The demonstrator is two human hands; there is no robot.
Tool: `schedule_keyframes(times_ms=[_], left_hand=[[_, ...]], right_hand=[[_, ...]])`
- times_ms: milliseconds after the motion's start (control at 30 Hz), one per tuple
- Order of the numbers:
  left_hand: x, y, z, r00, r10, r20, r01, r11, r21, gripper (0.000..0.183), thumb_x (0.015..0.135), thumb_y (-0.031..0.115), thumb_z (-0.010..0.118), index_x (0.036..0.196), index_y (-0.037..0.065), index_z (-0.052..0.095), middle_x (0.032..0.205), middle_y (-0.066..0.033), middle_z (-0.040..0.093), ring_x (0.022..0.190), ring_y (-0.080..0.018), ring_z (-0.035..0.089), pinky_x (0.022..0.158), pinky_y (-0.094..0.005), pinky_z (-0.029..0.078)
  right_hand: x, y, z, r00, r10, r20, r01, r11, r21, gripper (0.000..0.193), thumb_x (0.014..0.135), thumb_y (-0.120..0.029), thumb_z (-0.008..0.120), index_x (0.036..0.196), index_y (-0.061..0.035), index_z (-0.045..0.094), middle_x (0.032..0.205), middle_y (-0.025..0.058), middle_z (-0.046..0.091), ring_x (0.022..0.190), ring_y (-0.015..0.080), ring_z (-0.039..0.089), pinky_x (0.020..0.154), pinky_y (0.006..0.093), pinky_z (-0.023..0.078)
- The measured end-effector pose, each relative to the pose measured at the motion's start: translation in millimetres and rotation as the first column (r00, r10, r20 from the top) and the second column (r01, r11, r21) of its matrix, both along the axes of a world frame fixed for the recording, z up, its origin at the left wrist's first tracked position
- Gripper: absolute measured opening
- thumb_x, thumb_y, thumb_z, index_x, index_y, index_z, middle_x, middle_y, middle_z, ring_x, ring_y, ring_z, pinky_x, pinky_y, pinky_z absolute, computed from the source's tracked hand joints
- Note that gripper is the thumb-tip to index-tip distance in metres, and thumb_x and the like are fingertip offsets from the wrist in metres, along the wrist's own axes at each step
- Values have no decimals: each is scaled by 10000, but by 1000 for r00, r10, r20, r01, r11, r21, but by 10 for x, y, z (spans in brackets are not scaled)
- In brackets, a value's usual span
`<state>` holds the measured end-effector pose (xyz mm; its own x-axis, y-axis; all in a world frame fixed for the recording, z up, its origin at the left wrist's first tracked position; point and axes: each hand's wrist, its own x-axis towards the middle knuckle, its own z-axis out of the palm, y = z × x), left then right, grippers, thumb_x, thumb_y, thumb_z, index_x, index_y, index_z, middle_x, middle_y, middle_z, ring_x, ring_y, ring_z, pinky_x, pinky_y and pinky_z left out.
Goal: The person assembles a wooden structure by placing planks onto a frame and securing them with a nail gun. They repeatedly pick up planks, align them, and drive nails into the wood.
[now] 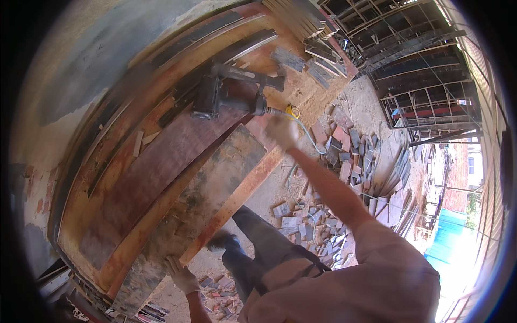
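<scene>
A long stained plywood board [196, 199] lies slantwise in front of me, along the near side of the bench. My left hand [182, 275], in a pale glove, rests at its near left edge with the fingers stretched out over the surface. Gloved too, my right hand [281, 132] is smeared by motion beyond the board's far right end, so its fingers are unclear. Just above that hand lies a black nail gun [229, 94]. A pale air hose [307, 132] runs from its handle end, near a small yellow piece [292, 111].
Under and behind the board are a reddish panel [172, 172] and dark wood strips [210, 64]. Offcut blocks [344, 148] litter the floor on the right. Stacked slats [296, 19] lie at the back, with a metal rack [420, 70] at far right.
</scene>
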<state>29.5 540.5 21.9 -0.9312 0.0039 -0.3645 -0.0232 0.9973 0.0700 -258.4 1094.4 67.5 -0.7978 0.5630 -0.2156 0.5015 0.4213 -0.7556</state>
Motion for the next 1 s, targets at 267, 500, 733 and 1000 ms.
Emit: schedule_keyframes(times_ms=[267,500,733,1000], left_hand=[[-63,176,18,995,91,46,-97,986,136,711,848,13,639,1516,-37,399,1648,-223,283,1518,-417,271,1239,-484,277],[-212,236,101,996,87,36,-90,991,100,696,939,165,657,1547,-7,366,1635,-208,320,1509,-415,296,1227,-499,289],[-212,308,145,993,80,91,-85,995,45,726,950,198,667,1565,-3,338,1630,-215,326,1505,-402,313,1214,-495,315],[-889,1594,-28,972,-210,-107,231,937,262,766,907,295,740,1540,47,386,1597,-207,376,1500,-407,317,1221,-573,259]], right_hand=[[-1776,2098,-576,903,72,424,-246,896,370,391,888,-376,638,985,-7,725,725,138,718,701,273,737,675,388,592],[-2049,2152,-1066,772,227,594,-514,772,373,382,914,-376,621,989,-13,715,726,122,702,685,252,716,653,378,572],[-2088,2221,-1034,758,263,597,-563,725,397,374,941,-376,604,992,-20,705,726,105,686,668,230,694,631,368,553],[-1726,2296,-854,796,242,556,-515,754,409,367,971,-376,585,997,-27,694,726,87,667,650,206,670,605,356,530]])
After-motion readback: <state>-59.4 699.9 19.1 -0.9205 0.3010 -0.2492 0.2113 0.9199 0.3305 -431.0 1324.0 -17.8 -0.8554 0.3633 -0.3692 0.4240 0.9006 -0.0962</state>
